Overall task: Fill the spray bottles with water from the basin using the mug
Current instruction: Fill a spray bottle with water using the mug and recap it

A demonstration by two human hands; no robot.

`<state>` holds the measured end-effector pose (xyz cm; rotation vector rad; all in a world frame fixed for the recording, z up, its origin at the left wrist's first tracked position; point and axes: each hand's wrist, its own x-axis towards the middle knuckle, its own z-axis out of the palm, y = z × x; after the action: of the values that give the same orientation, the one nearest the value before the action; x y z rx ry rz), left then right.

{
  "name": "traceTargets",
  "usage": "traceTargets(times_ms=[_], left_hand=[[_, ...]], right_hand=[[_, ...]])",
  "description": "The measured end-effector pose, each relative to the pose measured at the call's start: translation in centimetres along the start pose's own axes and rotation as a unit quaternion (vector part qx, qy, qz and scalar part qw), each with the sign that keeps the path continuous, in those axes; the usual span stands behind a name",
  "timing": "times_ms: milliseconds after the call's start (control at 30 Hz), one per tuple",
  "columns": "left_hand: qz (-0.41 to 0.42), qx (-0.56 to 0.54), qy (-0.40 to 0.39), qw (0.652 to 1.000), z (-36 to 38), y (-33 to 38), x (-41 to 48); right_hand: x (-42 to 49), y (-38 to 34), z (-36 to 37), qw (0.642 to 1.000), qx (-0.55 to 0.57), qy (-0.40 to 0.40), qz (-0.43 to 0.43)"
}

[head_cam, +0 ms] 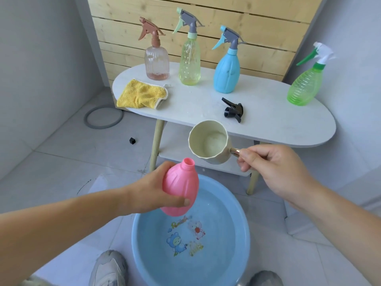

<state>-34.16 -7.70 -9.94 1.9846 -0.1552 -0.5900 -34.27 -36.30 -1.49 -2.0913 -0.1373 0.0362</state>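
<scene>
While the basin (148, 254) is holding water, filling of the pink bottle (181, 186) is looking underway.
Four capped bottles (226, 73) are standing on the table (268, 120), levels unclear; L hand (148, 195) is gripping the open pink bottle over the basin, R hand (274, 166) is pinching the mug (208, 143) handle; spray head (234, 110) is lying off.

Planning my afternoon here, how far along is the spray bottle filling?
Four capped bottles stand on the table; their fill levels are unclear. In hand: the left hand grips the uncapped pink bottle over the basin, while the right hand holds the mug, seemingly empty, beside its neck. Left: probably finishing this bottle and fitting the black spray head lying on the table.
</scene>
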Motion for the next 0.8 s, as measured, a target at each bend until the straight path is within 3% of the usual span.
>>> traceTargets(times_ms=[800], left_hand=[[0.007, -0.038, 0.007, 0.999, 0.2, 0.3, 1.0]], right_hand=[[-0.2, -1.8, 0.3, 0.996, -0.053, 0.042, -0.065]])
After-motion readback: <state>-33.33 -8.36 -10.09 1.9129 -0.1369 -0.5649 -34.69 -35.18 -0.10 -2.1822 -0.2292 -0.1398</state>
